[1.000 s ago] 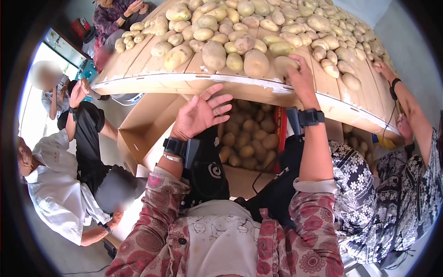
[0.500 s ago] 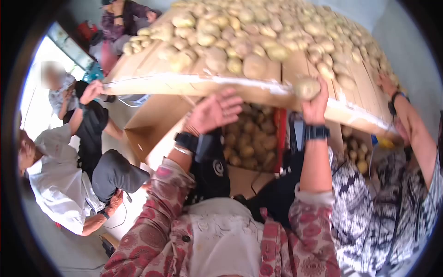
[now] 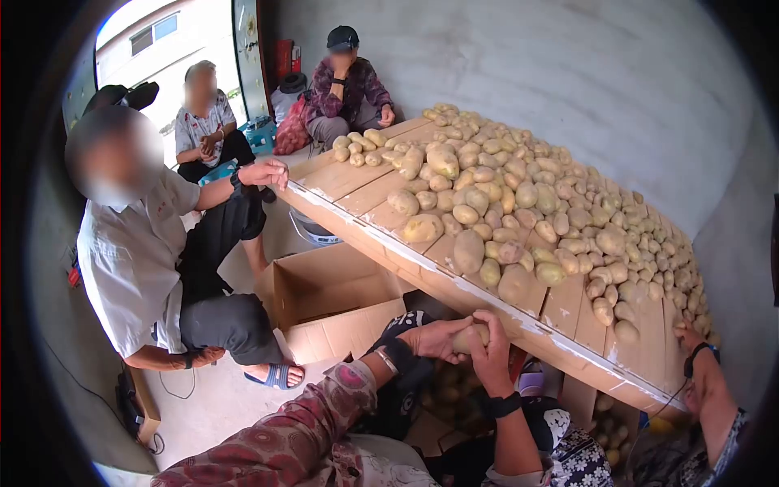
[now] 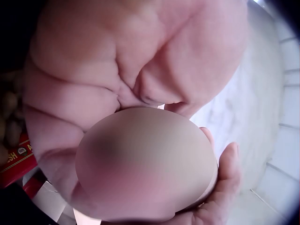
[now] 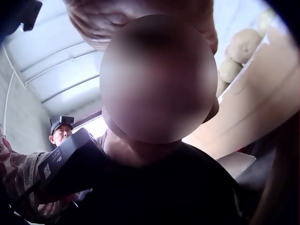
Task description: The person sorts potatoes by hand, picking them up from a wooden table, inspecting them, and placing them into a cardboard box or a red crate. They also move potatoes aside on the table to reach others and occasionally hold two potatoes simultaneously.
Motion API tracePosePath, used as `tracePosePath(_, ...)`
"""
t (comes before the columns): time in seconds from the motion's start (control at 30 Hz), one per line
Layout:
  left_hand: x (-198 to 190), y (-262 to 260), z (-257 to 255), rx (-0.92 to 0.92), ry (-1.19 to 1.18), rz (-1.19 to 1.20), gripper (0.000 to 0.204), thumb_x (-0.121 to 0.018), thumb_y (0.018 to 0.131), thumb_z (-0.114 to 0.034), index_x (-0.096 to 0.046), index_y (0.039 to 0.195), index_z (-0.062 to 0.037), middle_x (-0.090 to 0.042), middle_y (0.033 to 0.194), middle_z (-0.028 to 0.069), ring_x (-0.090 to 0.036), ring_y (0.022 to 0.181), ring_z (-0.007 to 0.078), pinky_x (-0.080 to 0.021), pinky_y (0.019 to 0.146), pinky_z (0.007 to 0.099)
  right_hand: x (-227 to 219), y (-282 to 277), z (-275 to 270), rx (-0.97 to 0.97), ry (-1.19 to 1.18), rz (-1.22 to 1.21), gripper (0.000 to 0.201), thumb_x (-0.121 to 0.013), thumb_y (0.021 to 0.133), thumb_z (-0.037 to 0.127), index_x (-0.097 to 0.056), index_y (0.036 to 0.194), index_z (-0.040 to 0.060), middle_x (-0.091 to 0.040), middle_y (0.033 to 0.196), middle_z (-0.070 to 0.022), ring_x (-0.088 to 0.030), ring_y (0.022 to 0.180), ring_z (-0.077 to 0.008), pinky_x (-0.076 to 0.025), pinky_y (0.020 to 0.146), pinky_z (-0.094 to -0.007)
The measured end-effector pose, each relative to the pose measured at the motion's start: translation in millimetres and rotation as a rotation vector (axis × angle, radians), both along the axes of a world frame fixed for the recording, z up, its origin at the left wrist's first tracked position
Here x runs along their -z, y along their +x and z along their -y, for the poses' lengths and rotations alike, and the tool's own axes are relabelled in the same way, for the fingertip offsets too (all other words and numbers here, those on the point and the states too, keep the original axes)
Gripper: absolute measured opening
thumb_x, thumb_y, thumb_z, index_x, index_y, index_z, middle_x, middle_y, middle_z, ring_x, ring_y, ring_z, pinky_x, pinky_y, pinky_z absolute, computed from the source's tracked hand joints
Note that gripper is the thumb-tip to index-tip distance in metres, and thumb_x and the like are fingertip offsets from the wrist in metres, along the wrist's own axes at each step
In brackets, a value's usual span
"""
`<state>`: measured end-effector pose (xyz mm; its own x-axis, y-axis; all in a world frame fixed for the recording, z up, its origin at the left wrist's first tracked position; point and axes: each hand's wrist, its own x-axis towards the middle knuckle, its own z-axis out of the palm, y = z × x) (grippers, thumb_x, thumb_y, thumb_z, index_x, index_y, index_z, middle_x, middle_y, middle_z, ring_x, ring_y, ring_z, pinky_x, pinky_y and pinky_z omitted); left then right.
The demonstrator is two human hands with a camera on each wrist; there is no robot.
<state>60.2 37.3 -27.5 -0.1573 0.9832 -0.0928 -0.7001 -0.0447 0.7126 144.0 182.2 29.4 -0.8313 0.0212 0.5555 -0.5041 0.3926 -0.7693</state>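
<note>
In the head view a potato [image 3: 469,338] is held between both hands in front of the table's near edge. My left hand [image 3: 435,339] grips it from the left. From the right, the fingers and thumb of my right hand [image 3: 492,361] close round it. The left wrist view shows the palm and curled fingers of my left hand [image 4: 140,51] close up, with a blurred patch over the middle. In the right wrist view, part of my right hand [image 5: 140,14] shows at the top, and blur hides what lies below it.
A slatted tabletop [image 3: 389,217] bears a heap of potatoes [image 3: 527,195]. An open cardboard box [image 3: 341,321] stands below its left edge; more potatoes [image 3: 458,398] lie beneath. A person in a white shirt [image 3: 130,268] sits at left, and another person's hand [image 3: 691,337] reaches the table's right end.
My right hand has brought the potato off the table to my left hand, which now grips it too. The head view has swung up and left, showing more of the room.
</note>
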Motion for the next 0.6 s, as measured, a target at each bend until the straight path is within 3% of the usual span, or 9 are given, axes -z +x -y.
tracePosePath(0.07,-30.2,15.8,-2.0,-0.323,-0.053,-0.016,0.042,-0.044,0.094,-0.047,-0.048,0.122,-0.0167,-0.055,0.113,0.0026,-0.054,0.106,0.0164,-0.047,0.085,0.0326,9.8,-2.6,-6.2,0.073,-0.086,0.139,0.032,-0.056,0.086,0.016,-0.05,0.114,-0.0003,-0.058,0.097,-0.018,-0.059,0.093,-0.0275,-0.045,0.083,-0.0336)
tracePosePath(0.1,-25.8,10.7,-0.4,-0.334,0.031,-0.022,0.04,-0.048,0.094,-0.042,-0.046,0.126,-0.0178,-0.048,0.126,0.0012,-0.044,0.12,0.0164,-0.041,0.096,0.0376,14.6,-5.9,-10.1,0.073,-0.101,0.144,0.039,-0.053,0.089,0.017,-0.045,0.124,0.003,-0.058,0.104,-0.0155,-0.058,0.098,-0.0261,-0.046,0.085,-0.0352)
tracePosePath(0.13,-16.4,3.9,-2.3,-0.372,0.15,0.028,0.038,-0.043,0.096,-0.042,-0.046,0.125,-0.0176,-0.048,0.128,0.0028,-0.044,0.121,0.0184,-0.04,0.098,0.0397,19.5,-6.5,-11.4,0.085,-0.094,0.161,0.039,-0.053,0.089,0.017,-0.045,0.124,0.003,-0.058,0.104,-0.0155,-0.058,0.098,-0.0261,-0.046,0.085,-0.0352)
tracePosePath(0.2,-18.7,-4.1,4.4,-0.464,0.248,0.098,0.047,-0.032,0.096,-0.048,-0.046,0.126,-0.0141,-0.043,0.137,0.0082,-0.042,0.125,0.0233,-0.033,0.102,0.0445,17.9,-2.6,-8.2,0.03,-0.815,0.604,0.038,-0.051,0.091,0.02,-0.044,0.126,0.0079,-0.055,0.113,-0.0106,-0.057,0.102,-0.0239,-0.047,0.086,-0.0394)
tracePosePath(0.27,-19.9,-7.2,8.6,-0.483,0.346,0.117,0.061,-0.031,0.093,-0.057,-0.04,0.132,-0.0114,-0.038,0.142,0.0144,-0.039,0.127,0.0308,-0.03,0.104,0.0467,30.9,-6.3,-19.5,-0.13,-1.058,0.732,0.037,-0.05,0.093,0.026,-0.044,0.126,0.0123,-0.054,0.117,-0.0062,-0.056,0.103,-0.0221,-0.048,0.084,-0.0427)
tracePosePath(0.37,-23.0,-2.5,10.7,-0.455,0.366,0.197,0.069,-0.028,0.091,-0.063,-0.036,0.135,-0.0098,-0.036,0.142,0.019,-0.036,0.129,0.0334,-0.027,0.106,0.0465,43.8,-9.0,-22.5,-0.15,-1.152,0.755,0.031,-0.051,0.093,0.033,-0.049,0.118,0.0141,-0.056,0.113,-0.0037,-0.057,0.097,-0.019,-0.048,0.081,-0.0405)
tracePosePath(0.47,-20.0,-1.0,8.8,-0.448,0.362,0.203,0.071,-0.028,0.09,-0.064,-0.036,0.135,-0.0101,-0.035,0.142,0.0195,-0.036,0.129,0.0333,-0.026,0.107,0.0457,53.8,-12.8,-25.1,-0.159,-1.169,0.741,0.037,-0.053,0.091,0.035,-0.049,0.119,0.012,-0.058,0.111,-0.0044,-0.058,0.096,-0.0192,-0.048,0.078,-0.0368)
tracePosePath(0.5,-21.4,-4.6,9.4,-0.456,0.366,0.195,0.072,-0.028,0.089,-0.065,-0.036,0.136,-0.0102,-0.035,0.142,0.0198,-0.036,0.129,0.0332,-0.025,0.107,0.0454,52.1,-13.5,-23.3,-0.134,-1.158,0.737,0.029,-0.051,0.092,0.034,-0.052,0.115,0.0162,-0.059,0.107,-0.0012,-0.058,0.094,-0.0158,-0.048,0.079,-0.0366)
tracePosePath(0.6,-13.2,-4.1,6.2,-0.448,0.28,0.227,0.069,-0.03,0.09,-0.064,-0.038,0.137,-0.0136,-0.037,0.142,0.0094,-0.035,0.129,0.0238,-0.024,0.107,0.0423,37.2,-13.6,-11.5,0.003,-0.955,0.668,0.029,-0.054,0.092,0.027,-0.052,0.116,0.0106,-0.058,0.11,-0.0042,-0.06,0.092,-0.0147,-0.051,0.072,-0.0302)
